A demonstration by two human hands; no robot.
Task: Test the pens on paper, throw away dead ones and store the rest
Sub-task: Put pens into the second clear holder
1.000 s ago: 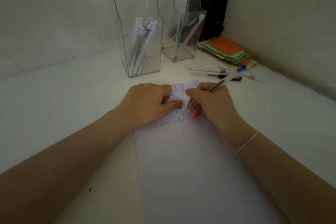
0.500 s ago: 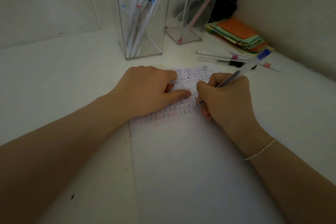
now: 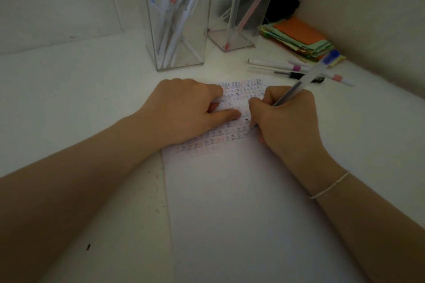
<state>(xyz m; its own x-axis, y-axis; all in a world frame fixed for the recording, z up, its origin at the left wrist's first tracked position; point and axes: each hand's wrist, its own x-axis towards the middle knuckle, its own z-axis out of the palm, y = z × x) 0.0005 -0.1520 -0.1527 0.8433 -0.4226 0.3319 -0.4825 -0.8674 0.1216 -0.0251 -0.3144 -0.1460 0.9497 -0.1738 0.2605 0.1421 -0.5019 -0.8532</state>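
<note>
Right hand (image 3: 287, 122) clamped on translucent blue-capped pen (image 3: 305, 77), axis rising toward 1 o'clock, tip on white paper sheet (image 3: 230, 202); left hand (image 3: 188, 108), fingers curled, pins sheet at 9 o'clock.

Small multicoloured test marks (image 3: 239, 92) on the white paper sheet (image 3: 241, 213) illegible; sheet's near end cut off; tall clear acrylic holder (image 3: 177, 53) cropped above.

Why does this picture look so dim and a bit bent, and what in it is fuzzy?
Head view: dim, even light with darker corners; the wide lens bows the table edges. The blue-capped pen in the right hand is softly blurred, and the marks on the paper by the left hand are too faint to read.
</note>
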